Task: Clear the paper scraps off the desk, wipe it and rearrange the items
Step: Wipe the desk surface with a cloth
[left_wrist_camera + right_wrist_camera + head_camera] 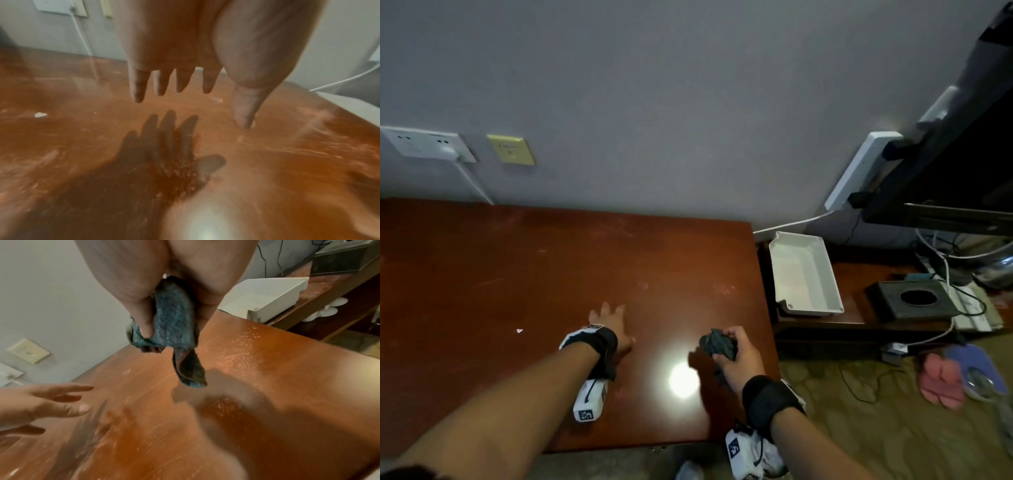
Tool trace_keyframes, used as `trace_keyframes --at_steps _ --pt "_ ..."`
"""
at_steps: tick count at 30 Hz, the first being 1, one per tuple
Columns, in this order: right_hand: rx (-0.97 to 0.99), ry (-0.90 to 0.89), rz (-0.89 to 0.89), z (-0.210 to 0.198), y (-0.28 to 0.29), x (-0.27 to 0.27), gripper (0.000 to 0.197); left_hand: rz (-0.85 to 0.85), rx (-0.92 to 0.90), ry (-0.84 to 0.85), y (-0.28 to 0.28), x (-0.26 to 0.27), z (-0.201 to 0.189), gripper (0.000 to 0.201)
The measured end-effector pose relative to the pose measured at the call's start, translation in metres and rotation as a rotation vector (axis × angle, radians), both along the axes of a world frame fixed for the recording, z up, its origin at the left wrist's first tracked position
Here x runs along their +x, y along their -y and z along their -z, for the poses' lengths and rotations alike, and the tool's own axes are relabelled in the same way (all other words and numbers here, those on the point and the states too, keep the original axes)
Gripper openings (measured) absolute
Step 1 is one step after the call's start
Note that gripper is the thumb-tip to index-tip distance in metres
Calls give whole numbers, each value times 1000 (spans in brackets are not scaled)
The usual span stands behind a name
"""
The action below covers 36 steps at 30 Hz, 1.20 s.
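Clutching a bunched dark blue cloth [717, 343] in the right grip [740, 352], with fingers curled round it and one corner dangling just above the bench [517, 267] near its right edge. Hovering over the bench's middle with the left grip [613, 328] spread wide, holding nothing. Showing one small white paper scrap [519, 331] on the bench, well left of that grip.

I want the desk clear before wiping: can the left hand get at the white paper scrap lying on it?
Probably yes. The left hand is open and empty over the desk. The paper scrap lies on bare wood to its left, with nothing between them.
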State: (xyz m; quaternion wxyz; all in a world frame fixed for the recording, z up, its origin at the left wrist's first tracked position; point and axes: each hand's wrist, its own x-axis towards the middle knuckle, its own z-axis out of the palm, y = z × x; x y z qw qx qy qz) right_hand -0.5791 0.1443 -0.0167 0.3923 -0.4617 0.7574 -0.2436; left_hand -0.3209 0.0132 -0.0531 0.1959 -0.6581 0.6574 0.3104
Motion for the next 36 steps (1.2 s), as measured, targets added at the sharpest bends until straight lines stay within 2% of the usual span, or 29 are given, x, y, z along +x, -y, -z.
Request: trace_keyframes --at_steps 3,7,10,18,27,31,36 --pt "20 -16 -15 14 23 -10 37 -46 81 116 26 4 24 120" --pt "1 -69 -44 32 62 -28 40 -94 179 148 57 -2 41 144" --pt "-18 -108 -33 41 89 -45 41 -120 225 182 58 -13 46 155" --pt "8 -245 -148 61 150 -85 38 -178 328 152 65 -18 37 158" --pt "-7 -457 -96 73 204 -115 43 -209 365 144 69 -17 46 155" --pt "74 -483 -371 80 195 -95 41 -213 383 164 71 -15 53 155" --pt "43 -361 -760 84 141 -30 39 -202 390 177 71 -15 54 155"
